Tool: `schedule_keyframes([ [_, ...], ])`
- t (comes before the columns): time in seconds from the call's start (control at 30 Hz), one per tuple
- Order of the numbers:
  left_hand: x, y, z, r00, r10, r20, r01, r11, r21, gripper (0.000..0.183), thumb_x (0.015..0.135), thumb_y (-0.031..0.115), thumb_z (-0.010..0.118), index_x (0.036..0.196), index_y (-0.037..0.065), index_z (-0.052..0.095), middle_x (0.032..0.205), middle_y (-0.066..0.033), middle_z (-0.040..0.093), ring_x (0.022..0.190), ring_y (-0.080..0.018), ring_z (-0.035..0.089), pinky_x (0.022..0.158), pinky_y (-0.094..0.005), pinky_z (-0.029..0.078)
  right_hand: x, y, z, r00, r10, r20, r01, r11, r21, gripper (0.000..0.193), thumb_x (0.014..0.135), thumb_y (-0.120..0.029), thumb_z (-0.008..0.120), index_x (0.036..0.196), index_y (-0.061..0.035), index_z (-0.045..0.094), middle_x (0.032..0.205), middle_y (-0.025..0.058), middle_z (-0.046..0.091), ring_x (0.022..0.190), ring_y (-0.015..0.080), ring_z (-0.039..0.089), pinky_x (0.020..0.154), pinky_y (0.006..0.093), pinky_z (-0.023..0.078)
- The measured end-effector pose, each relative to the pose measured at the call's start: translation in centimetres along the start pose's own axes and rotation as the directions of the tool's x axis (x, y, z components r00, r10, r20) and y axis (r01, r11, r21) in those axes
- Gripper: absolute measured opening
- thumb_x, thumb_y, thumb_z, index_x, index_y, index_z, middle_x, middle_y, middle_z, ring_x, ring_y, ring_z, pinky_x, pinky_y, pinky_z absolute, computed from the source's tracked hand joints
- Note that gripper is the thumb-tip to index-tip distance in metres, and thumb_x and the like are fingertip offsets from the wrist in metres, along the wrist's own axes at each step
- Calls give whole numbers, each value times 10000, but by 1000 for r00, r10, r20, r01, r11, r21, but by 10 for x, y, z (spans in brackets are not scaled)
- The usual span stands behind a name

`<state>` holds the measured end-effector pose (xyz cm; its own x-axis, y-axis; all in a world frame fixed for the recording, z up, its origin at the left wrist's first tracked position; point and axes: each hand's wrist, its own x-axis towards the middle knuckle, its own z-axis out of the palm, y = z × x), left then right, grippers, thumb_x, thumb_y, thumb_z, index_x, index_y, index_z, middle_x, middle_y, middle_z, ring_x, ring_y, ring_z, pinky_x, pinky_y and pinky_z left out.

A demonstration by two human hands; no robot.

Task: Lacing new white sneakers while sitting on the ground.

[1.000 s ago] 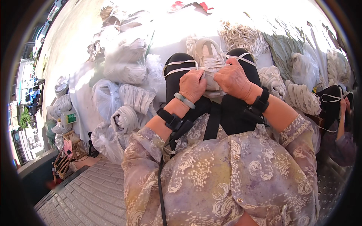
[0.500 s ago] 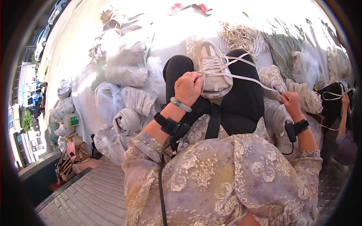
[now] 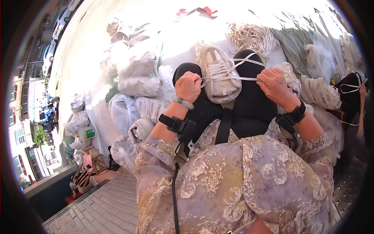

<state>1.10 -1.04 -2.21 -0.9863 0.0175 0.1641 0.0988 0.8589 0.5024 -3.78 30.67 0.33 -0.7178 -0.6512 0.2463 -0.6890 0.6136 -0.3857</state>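
Note:
A pale beige lace-up shoe [image 3: 221, 90] rests between my black-clad knees, its toe pointing away from me. A flat whitish shoelace [image 3: 245, 78] runs taut across it, from one hand to the other. My left hand [image 3: 188, 86] is closed in a pinch on the lace, just left of the shoe. On the other side, over my right thigh, my right hand [image 3: 275, 85] pinches the lace between thumb and fingers. A loose loop of lace [image 3: 249, 58] lies over my right knee.
Plastic-bagged bundles [image 3: 124, 111] of pale shoe parts lie to my left, with rolled bundles [image 3: 320, 93] to my right. A heap of laces [image 3: 253, 39] sits beyond my knees. At the right edge a co-worker's hand [image 3: 362, 90] shows near another lace. A small wooden stool [image 3: 87, 167] stands left.
My right hand has moved left and slightly up, from the far right toward the shoe. The lace span between my hands is now shorter and straighter. My left hand keeps its pinch.

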Motion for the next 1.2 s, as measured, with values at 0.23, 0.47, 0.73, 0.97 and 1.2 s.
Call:
schedule_keyframes([
  [0.23,17,-2,-23,785,-24,619,618,102,-779,318,881,199,570,1081,-47,592,979,-71,638,856,-103,573,836,-268,447,21,-19,22,987,-83,-139,91,994,53,127,730,-132,639,837,-89,586,801,43,551,828,225,533,830,379,352],
  [0.47,21,4,-14,842,5,540,493,400,-773,101,771,135,658,766,37,635,1032,-72,576,906,-97,523,828,-241,412,11,-10,19,995,-70,74,67,996,52,51,720,-75,599,741,-92,556,643,36,528,704,232,530,847,396,347],
  [0.73,18,4,11,928,-96,360,293,785,-545,134,620,55,698,705,14,603,984,-59,532,780,-76,494,701,-218,448,-49,15,-25,1000,-21,-2,21,999,-27,45,747,-43,570,746,-88,563,615,55,496,666,240,522,822,408,377],
  [0.97,15,9,15,953,-90,288,229,840,-493,195,623,43,672,803,29,596,953,-44,544,780,-100,521,701,-224,456,-15,-9,-23,988,-110,109,94,985,143,164,712,-189,665,805,-78,588,676,41,526,729,241,528,804,385,386],
  [1.2,14,54,15,979,181,-95,-189,978,-85,166,669,101,613,832,66,624,1014,-89,586,964,-280,528,855,-370,396,31,-37,29,991,-85,-108,103,978,179,356,698,-223,674,981,-48,546,870,90,559,876,254,555,788,382,407],
])
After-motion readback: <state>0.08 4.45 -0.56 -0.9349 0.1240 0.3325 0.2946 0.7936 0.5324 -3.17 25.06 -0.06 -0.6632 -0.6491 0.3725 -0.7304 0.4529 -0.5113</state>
